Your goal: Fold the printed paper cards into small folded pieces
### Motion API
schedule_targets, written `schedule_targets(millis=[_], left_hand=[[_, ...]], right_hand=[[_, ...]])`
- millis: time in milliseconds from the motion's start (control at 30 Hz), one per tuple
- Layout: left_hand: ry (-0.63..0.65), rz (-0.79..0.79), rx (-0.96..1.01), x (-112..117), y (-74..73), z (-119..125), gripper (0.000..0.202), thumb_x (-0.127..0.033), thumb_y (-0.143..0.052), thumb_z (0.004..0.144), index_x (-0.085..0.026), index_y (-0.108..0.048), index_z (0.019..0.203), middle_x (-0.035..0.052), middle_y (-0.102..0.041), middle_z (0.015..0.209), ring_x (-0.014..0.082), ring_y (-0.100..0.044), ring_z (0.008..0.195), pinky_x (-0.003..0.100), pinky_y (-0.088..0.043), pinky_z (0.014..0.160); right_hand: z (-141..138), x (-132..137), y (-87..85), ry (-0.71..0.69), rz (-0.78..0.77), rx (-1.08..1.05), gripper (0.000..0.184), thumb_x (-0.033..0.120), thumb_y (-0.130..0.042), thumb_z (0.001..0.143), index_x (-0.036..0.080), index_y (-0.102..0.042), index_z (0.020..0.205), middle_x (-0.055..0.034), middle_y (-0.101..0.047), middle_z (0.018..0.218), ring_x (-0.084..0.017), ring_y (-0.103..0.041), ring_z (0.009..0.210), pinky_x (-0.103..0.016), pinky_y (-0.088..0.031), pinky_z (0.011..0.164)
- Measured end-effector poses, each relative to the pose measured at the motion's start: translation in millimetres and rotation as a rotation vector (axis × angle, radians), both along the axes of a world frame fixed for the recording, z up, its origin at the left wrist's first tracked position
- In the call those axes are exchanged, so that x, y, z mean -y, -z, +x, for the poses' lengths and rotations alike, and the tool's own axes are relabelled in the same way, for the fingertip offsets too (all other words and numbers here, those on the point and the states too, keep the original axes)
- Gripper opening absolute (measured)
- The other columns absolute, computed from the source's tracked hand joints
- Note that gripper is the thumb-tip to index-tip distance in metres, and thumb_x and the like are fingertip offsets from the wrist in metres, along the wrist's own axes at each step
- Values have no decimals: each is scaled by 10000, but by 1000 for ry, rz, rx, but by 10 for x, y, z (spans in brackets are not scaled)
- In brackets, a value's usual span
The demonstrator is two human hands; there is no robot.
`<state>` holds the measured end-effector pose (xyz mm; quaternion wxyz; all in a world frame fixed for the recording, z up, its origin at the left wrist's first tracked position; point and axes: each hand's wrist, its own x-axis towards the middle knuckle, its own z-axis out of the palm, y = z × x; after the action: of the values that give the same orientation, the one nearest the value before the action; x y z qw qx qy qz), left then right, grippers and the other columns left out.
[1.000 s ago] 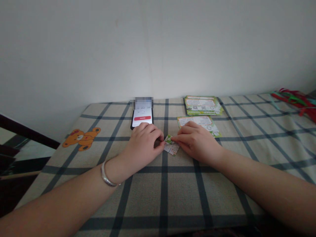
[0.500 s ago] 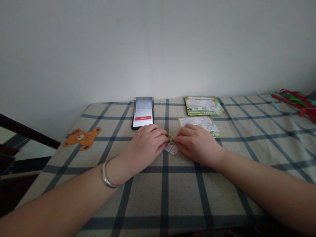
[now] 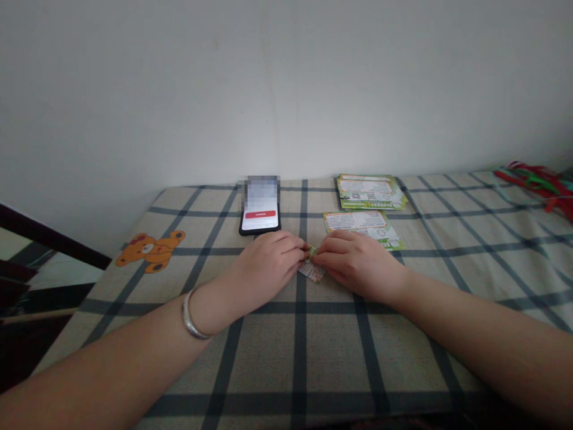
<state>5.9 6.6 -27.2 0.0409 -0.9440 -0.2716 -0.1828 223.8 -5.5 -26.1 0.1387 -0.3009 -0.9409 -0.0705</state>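
Observation:
Between my hands, low over the checked cloth, is a small folded piece of printed paper (image 3: 312, 271), white with text and a green part on top. My left hand (image 3: 273, 260), with a silver bangle on its wrist, pinches the paper's left side with closed fingers. From the other side my right hand (image 3: 351, 257) has its fingertips closed on the green part. The fingers hide much of the paper. Just beyond my right hand lies a printed green-and-white leaflet (image 3: 358, 221), partly covered by that hand.
A phone (image 3: 260, 218) with a lit screen lies beyond my left hand. Behind the leaflet sits a stack of similar leaflets (image 3: 371, 190) near the wall. An orange bear figure (image 3: 152, 251) is at the left edge of the table (image 3: 268, 364). Red and green strips (image 3: 537, 185) lie far right.
My right fingertips have moved slightly left and closer to my left hand, covering more of the green part of the paper. Both hands still hold the paper.

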Motion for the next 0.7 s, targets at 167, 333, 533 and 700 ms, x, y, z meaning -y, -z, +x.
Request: schedule_targets(millis=[167, 333, 533, 700], left_hand=[[25, 7, 6, -18, 14, -31, 164, -135, -555, 894, -114, -681, 997, 97, -679, 1050, 221, -605, 982, 407, -523, 890], [42, -43, 18, -60, 34, -64, 122, -129, -568, 878, -148, -676, 930, 69, -668, 1030, 205, -598, 974, 380, -514, 873], [35, 34, -22, -22, -19, -54, 159, -166, -548, 901, -185, -701, 938, 51, -686, 1006, 217, -600, 947, 403, -516, 836], [20, 25, -72, 21, -63, -34, 154, -149, -571, 882, -182, -711, 937, 61, -684, 1047, 229, -602, 983, 418, -517, 858]], right_hand=[[28, 10, -5, 23, 0, 37, 181, 155, -529, 899, 181, -682, 993, -53, -651, 914, -195, -555, 825, -329, -465, 726], [45, 15, -14, 18, -8, 64, 184, 154, -534, 897, 196, -672, 1011, -45, -646, 904, -193, -550, 822, -325, -458, 712], [59, 19, -27, 21, -8, 92, 180, 168, -498, 921, 193, -659, 996, -41, -643, 899, -191, -559, 832, -323, -447, 719], [43, 19, -18, 18, 6, 105, 172, 210, -493, 934, 195, -645, 1013, -30, -642, 917, -179, -565, 798, -322, -433, 708]])
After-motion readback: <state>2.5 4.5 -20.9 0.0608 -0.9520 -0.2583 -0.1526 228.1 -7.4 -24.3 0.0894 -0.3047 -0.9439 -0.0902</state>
